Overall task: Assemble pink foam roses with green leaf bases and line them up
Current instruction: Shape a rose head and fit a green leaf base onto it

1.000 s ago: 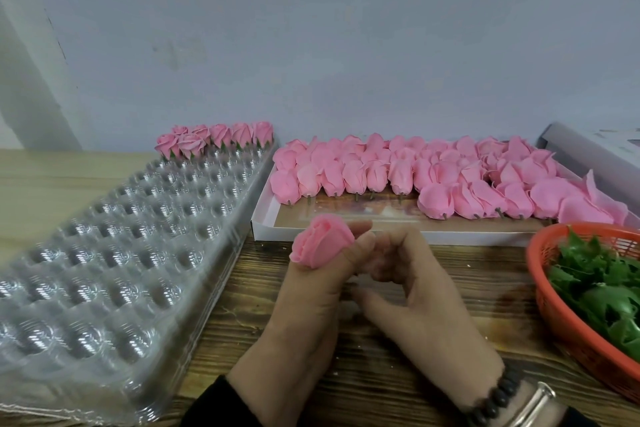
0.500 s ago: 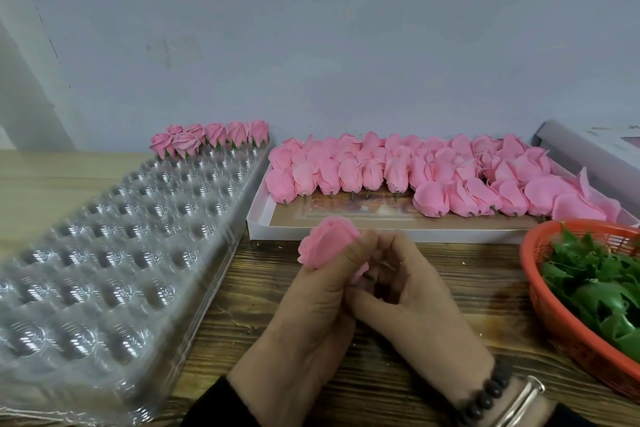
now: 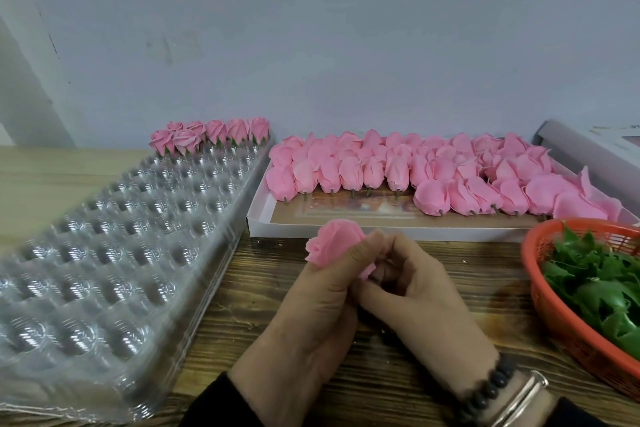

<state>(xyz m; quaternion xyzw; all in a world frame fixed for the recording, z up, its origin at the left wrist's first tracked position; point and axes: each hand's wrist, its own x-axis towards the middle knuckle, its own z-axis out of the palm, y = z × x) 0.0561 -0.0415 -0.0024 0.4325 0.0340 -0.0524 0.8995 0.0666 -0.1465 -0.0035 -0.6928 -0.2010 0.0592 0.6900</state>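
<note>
A pink foam rose head [image 3: 334, 242] sits at the centre of the view, held above a dark wooden plank table [image 3: 446, 256]. The left hand [image 3: 311, 315] grips it, thumb curled across the petals, bloom pointing toward ten o'clock. The right hand [image 3: 426, 295] meets it from four o'clock, fingers curled in and pinching at the rose's base; what they pinch is hidden behind the left thumb. The right wrist wears a dark bead bracelet [image 3: 486, 388] and a silver bangle [image 3: 519, 399].

At twelve o'clock from the hands lies a shallow white cardboard tray [image 3: 273, 227] packed with rows of loose pink foam rose heads [image 3: 398, 166], short stems pointing toward the viewer. At three o'clock stands a round orange plastic basket [image 3: 554, 305] holding green leaf bases [image 3: 602, 288], partly cut off by the frame edge. At nine o'clock a long clear plastic tray of round cups [image 3: 114, 253] stretches away toward eleven o'clock. At its far end stands a short line of finished pink roses with green bases [image 3: 214, 135]. A pale grey wall [image 3: 311, 45] rises behind everything, and a grey box edge [image 3: 585, 146] shows at two o'clock.
</note>
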